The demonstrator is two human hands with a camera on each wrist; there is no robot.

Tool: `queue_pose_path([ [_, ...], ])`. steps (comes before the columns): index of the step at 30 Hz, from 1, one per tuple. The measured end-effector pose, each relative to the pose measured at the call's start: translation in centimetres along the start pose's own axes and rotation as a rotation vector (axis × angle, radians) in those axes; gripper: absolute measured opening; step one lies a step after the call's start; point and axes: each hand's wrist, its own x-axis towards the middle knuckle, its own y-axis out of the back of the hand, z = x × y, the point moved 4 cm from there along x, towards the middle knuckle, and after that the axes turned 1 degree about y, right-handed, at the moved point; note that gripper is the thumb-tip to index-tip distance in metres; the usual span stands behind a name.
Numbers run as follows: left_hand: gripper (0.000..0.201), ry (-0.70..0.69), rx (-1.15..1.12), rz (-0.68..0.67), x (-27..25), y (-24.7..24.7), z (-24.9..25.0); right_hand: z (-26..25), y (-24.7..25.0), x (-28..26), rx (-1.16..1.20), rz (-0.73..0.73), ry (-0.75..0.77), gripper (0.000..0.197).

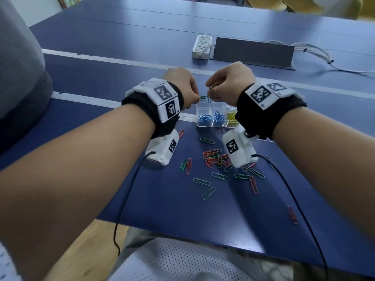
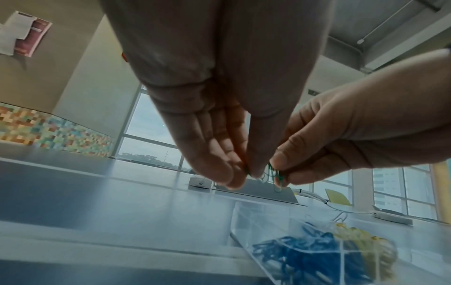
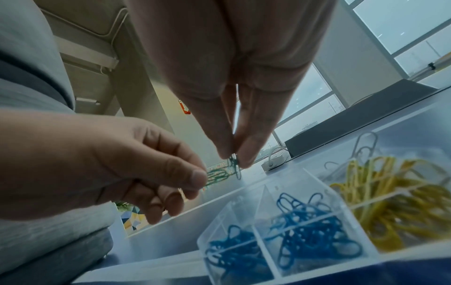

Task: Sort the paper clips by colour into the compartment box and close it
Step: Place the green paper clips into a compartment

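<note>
Both hands hover just above the clear compartment box (image 1: 205, 124), whose lid is open. My left hand (image 1: 197, 97) pinches a green paper clip (image 1: 203, 97) between thumb and forefinger. My right hand (image 1: 211, 93) pinches another green clip (image 3: 233, 161) that hangs hooked to the first one (image 3: 216, 175). The wrist views show the same pinches, left hand (image 2: 246, 174) and right hand (image 3: 234, 157). The box holds blue clips (image 1: 212, 117) in two compartments and yellow clips (image 1: 232, 118) in a third. Several red and green clips (image 1: 215, 159) lie loose on the blue table in front of the box.
A white power strip (image 1: 202, 46), a grey cable cover (image 1: 253, 52) and white cables (image 1: 316, 51) sit behind the box. A person in grey (image 1: 18, 67) is at the left. One red clip (image 1: 292, 214) lies near the table's front right edge. Silver clips (image 3: 363, 146) lie behind the yellow ones.
</note>
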Motion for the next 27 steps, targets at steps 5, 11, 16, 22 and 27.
queue_pose_path([
  [5,0.007,0.04,-0.051,-0.034,0.6,-1.0,0.1,0.2,-0.6,0.2,-0.089,-0.052,-0.024,0.018],
  [11,0.008,0.032,-0.072,-0.04,0.2,-0.8,-0.4,0.8,0.4,-0.2,-0.01,-0.048,-0.006,0.017],
  [16,0.008,-0.069,0.068,-0.135,-1.5,-0.2,0.0,1.1,0.9,-1.5,-0.062,-0.084,0.055,0.014],
  [22,0.006,-0.157,0.259,-0.383,-4.4,-0.9,-0.3,-0.3,0.2,-5.3,-0.407,-0.303,0.288,0.016],
  [27,0.022,-0.09,0.437,-0.427,-5.9,-1.4,-1.6,-0.7,-1.3,-7.5,-0.662,-0.444,0.346,0.02],
])
